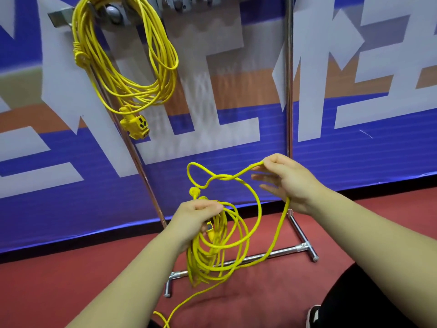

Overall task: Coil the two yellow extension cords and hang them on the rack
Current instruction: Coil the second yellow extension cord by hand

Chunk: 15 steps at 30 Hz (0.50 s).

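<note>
a: yellow everywhere. where do the cords sit?

b: the hung cord (123, 55) is coiled over a hook at the top left of the rack (289, 91), and its socket block (137, 124) dangles below. the second cord (212, 252) is in the hands, in front of the rack's lower half. its loops hang down toward the base bar (260, 255).

a: and the grip?

b: the left hand (198, 216) has its fingers curled round the top of the bundle, with a plug (209, 227) peeking out at the palm. the right hand (283, 178) pinches a free strand between thumb and forefinger. its other fingers are spread and straight.

a: what could go wrong?

b: the loops are uneven, so i'd guess they could slip out of the left fist, or cross and tangle as the strand is wrapped. a loose tail (179, 306) trails over the red floor (71, 280) toward the person's feet, and a shoe (313, 316) shows at lower right. if the tail were stepped on, it would jerk the coil. a slack tie would probably let the bundle spill once it's hooked.

a: count?

b: two yellow cords, one hung and one in hand. two hands, one rack, one socket block, one plug and one shoe in view.
</note>
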### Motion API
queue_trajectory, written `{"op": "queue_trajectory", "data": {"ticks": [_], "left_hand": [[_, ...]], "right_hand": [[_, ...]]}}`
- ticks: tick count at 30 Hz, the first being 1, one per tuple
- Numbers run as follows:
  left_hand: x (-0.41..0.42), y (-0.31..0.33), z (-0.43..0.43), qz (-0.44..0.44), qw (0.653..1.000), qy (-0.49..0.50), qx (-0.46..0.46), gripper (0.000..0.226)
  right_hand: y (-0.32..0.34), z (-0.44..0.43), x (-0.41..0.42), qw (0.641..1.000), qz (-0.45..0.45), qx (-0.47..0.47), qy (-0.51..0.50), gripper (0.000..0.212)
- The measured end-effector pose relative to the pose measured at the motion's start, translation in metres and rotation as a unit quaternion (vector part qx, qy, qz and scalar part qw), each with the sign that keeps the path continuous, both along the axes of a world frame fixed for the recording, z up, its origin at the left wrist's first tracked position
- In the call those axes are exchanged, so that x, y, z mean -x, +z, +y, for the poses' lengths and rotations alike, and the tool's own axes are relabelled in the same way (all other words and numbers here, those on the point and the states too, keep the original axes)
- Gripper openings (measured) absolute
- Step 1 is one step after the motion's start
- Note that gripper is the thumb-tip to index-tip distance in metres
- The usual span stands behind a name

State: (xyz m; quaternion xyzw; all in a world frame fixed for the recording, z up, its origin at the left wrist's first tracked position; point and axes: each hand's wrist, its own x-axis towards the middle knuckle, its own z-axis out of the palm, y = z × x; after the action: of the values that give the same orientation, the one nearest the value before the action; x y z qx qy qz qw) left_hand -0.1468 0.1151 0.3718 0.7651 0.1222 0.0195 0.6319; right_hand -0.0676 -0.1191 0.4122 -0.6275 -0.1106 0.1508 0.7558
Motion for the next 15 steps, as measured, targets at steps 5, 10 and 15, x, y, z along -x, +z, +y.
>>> {"op": "queue_trajectory", "data": {"ticks": [5, 10, 15], "left_hand": [[-0.008, -0.005, -0.010, 0.034, 0.995, -0.017, 0.091, 0.023], [-0.020, -0.011, -0.018, 0.011, 0.988, -0.019, 0.155, 0.028], [-0.027, -0.015, -0.017, -0.004, 0.986, 0.006, 0.169, 0.035]], "right_hand": [[-0.001, 0.010, 0.004, 0.998, -0.026, 0.050, -0.028, 0.021], [-0.007, 0.023, 0.005, 0.998, 0.014, 0.059, 0.024, 0.029], [-0.006, 0.020, -0.002, 0.985, -0.082, 0.150, -0.002, 0.025]]}}
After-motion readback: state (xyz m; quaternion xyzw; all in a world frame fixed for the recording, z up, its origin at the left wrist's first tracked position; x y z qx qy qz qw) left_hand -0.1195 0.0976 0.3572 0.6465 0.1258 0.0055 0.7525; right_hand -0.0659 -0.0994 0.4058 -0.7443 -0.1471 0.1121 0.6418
